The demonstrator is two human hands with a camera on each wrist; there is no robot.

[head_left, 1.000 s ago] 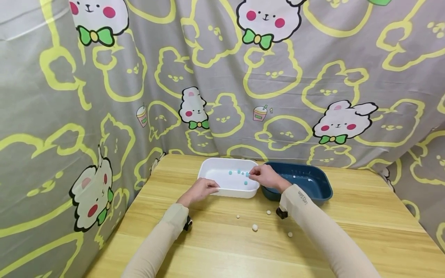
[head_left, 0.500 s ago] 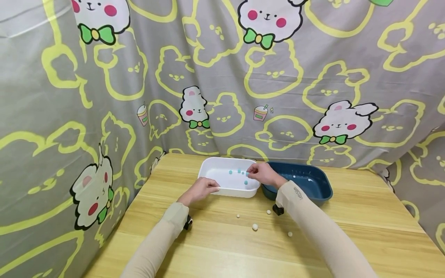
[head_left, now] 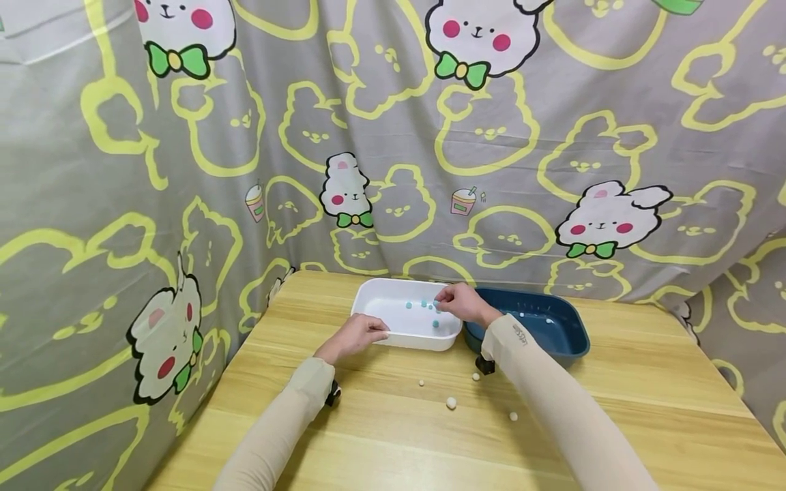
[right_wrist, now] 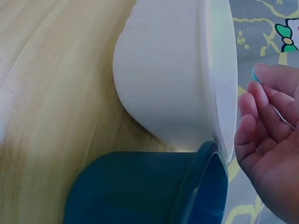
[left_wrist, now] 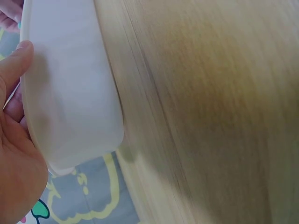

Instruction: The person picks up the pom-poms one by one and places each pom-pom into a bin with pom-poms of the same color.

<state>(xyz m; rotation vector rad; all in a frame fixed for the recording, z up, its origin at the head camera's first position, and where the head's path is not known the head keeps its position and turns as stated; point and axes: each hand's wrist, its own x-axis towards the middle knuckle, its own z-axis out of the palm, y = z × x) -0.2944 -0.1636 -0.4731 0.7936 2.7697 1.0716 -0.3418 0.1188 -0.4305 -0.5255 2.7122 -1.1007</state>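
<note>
A white basin (head_left: 417, 341) stands on the table with several small light-blue balls (head_left: 409, 305) inside. My left hand (head_left: 354, 334) holds its front rim near the left end. In the left wrist view the thumb (left_wrist: 21, 56) lies over the rim's edge, the other fingers partly hidden behind it. Over the basin's right end, my right hand (head_left: 465, 304) pinches a light-blue ball (right_wrist: 255, 75) between thumb and forefinger, its other fingers loosely bent. Right beside the white basin sits a dark blue basin (head_left: 577, 334), with a few small white balls (head_left: 549, 320) in it.
Several loose white balls lie on the wooden table (head_left: 381, 436) in front of the basins, the largest white ball (head_left: 451, 403) near the middle. Behind the table hangs a grey patterned curtain (head_left: 393, 136), which also runs down the left side.
My right wrist and forearm have swung slightly to the left, with the fingers staying over the white basin's right end. My left hand keeps its hold on the rim.
</note>
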